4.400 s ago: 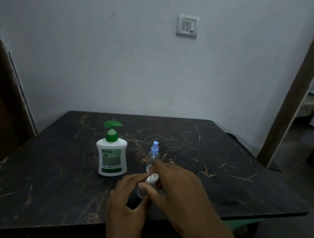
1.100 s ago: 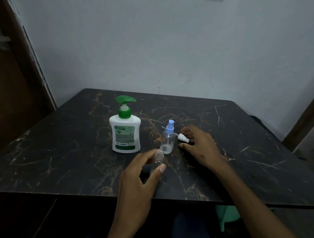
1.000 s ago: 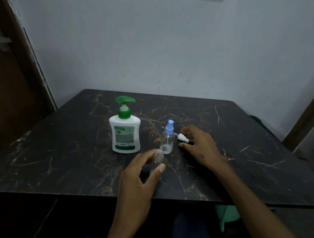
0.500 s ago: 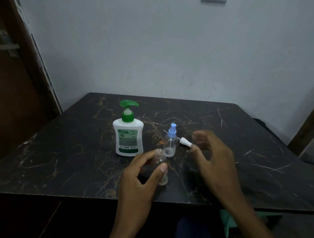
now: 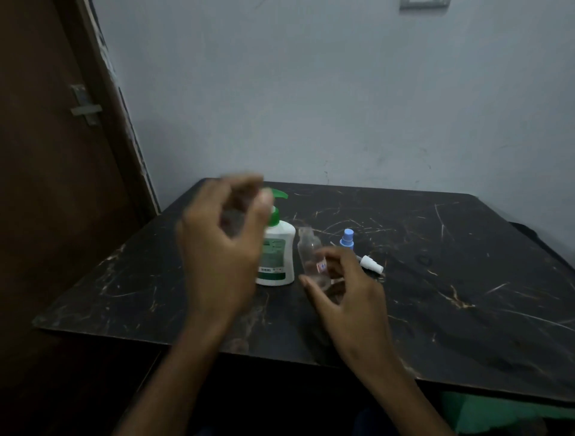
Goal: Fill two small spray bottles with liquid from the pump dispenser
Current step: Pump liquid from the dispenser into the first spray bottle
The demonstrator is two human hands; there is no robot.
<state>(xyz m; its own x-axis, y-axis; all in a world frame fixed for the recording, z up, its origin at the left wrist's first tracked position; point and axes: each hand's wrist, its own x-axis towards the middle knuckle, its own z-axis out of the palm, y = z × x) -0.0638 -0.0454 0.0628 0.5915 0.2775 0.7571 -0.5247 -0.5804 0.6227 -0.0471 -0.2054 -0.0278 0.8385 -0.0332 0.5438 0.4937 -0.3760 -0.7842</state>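
A white pump dispenser (image 5: 277, 252) with a green pump head stands on the dark marble table (image 5: 466, 280). My left hand (image 5: 222, 249) hovers in front of its top, blurred, fingers apart, holding nothing. Just right of the dispenser, my right hand (image 5: 345, 295) grips an uncapped clear spray bottle (image 5: 308, 255), which tilts slightly. Behind that hand stands a second clear bottle with a blue spray cap (image 5: 347, 240), its body mostly hidden. A white spray cap (image 5: 370, 264) lies on the table to the right.
A brown door with a metal latch (image 5: 84, 107) fills the left side. A pale wall runs behind the table, with a switch plate (image 5: 424, 3) at the top. Something green (image 5: 497, 414) shows under the table's near edge.
My left hand let go of the uncapped bottle and rose to the dispenser's pump head. My right hand left the white cap on the table and took hold of the uncapped bottle.
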